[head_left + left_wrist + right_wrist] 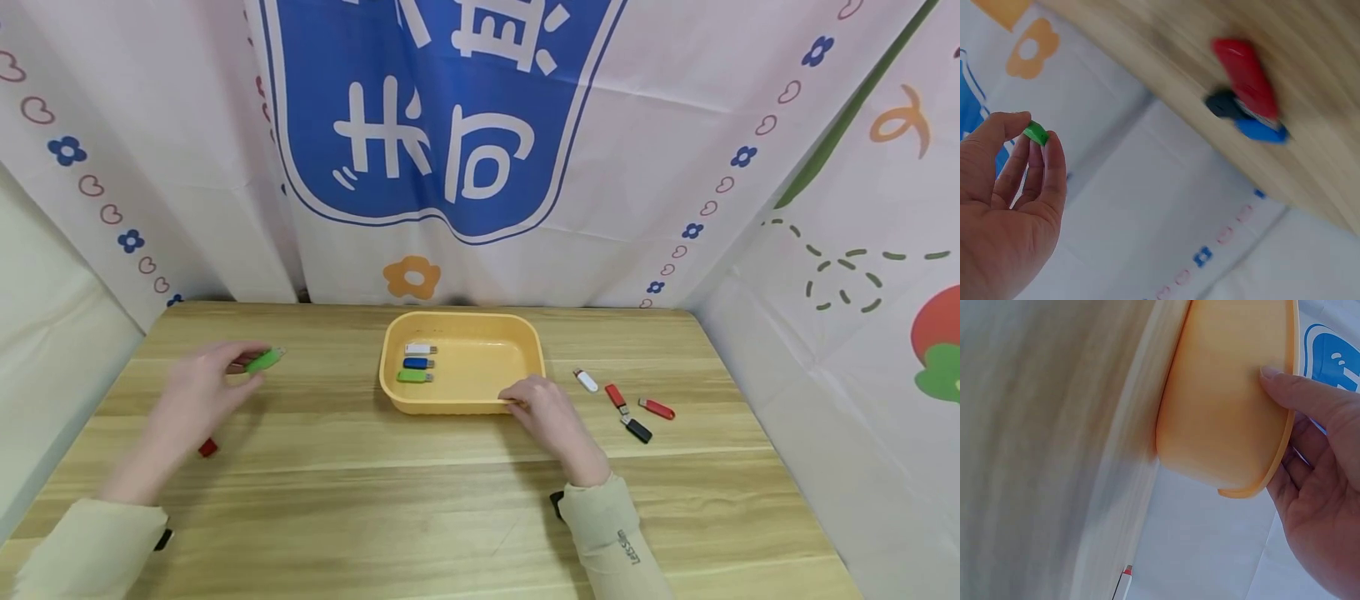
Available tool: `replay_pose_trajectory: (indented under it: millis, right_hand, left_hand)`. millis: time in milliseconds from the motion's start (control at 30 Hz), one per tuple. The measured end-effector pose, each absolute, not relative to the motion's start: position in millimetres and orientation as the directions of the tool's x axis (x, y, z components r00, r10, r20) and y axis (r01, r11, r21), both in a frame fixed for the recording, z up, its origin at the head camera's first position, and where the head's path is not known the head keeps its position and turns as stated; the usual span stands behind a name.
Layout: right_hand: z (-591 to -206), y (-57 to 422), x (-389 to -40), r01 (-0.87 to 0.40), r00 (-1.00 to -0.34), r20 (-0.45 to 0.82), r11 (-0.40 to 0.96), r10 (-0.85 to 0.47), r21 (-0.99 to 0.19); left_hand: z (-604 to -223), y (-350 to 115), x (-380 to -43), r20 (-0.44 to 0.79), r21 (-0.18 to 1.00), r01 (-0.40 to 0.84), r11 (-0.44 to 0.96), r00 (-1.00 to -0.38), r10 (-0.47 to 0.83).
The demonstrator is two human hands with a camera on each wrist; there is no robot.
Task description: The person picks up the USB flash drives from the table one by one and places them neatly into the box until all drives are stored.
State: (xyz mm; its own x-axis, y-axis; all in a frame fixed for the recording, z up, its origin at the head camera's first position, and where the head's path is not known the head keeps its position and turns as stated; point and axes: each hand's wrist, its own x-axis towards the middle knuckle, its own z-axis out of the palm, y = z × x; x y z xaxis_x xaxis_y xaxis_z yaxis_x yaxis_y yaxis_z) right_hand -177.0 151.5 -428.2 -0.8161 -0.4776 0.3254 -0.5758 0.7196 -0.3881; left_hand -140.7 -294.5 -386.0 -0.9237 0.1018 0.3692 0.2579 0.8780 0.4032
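Observation:
Between thumb and fingertips my left hand (202, 385) pinches a green USB stick (264, 360), raised above the left part of the table. In the left wrist view the green stick shows small at the fingertips, and a red USB stick (1246, 78) lies on the wood against a black one (1224, 104) and a blue one (1261, 130). My right hand (549, 415) grips the front rim of a yellow tray (450, 407), thumb outside. Inside the tray, at its left, a white stick (420, 349), a blue stick (417, 363) and a green stick (414, 377) lie in a column.
Right of the tray lie a white stick (587, 381), two red sticks, one upright-lying (615, 395) and one farther right (657, 408), and a black stick (637, 429). The wooden table (390, 508) ends at printed white curtains (637, 167) at back and sides.

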Motion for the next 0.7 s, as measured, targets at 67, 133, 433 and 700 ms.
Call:
replay_pose_trajectory:
  millis: [67, 133, 433, 700]
  right_hand:
    - [-428, 151, -177, -0.578, -0.815, 0.327, 0.718, -0.479, -0.388]
    - [-428, 151, -177, -0.579, -0.814, 0.328, 0.717, -0.48, -0.387]
    - [-428, 151, -177, -0.573, -0.818, 0.324, 0.722, -0.475, -0.388]
    - [-427, 151, -177, -0.57, -0.82, 0.321, 0.721, -0.473, -0.393]
  left_hand:
    - [-385, -286, -143, 0.377, 0.409, 0.289, 0.866, -0.917, 0.128]
    - [-384, -276, -146, 0.388, 0.403, 0.316, 0.859, -0.909, 0.153]
    - [-381, -236, -157, 0.363, 0.406, 0.393, 0.825, -0.898, 0.25]
    - [-389, -200, -166, 0.339, 0.429, 0.478, 0.766, -0.872, 0.354]
